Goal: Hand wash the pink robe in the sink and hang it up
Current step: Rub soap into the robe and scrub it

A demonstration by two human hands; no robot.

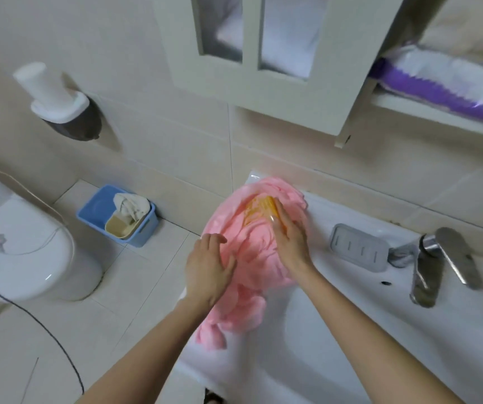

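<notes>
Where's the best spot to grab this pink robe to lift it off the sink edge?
Probably the pink robe by its bunched near end, coming from the front. That lobe hangs narrow over the sink edge; the mound above spreads wide and flat.

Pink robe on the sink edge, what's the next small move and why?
Probably draw the yellow block across the pink robe toward the left hand: the right hand holds it at the heap's far side, while the left hand lies flat on the near side, steadying it.
</notes>
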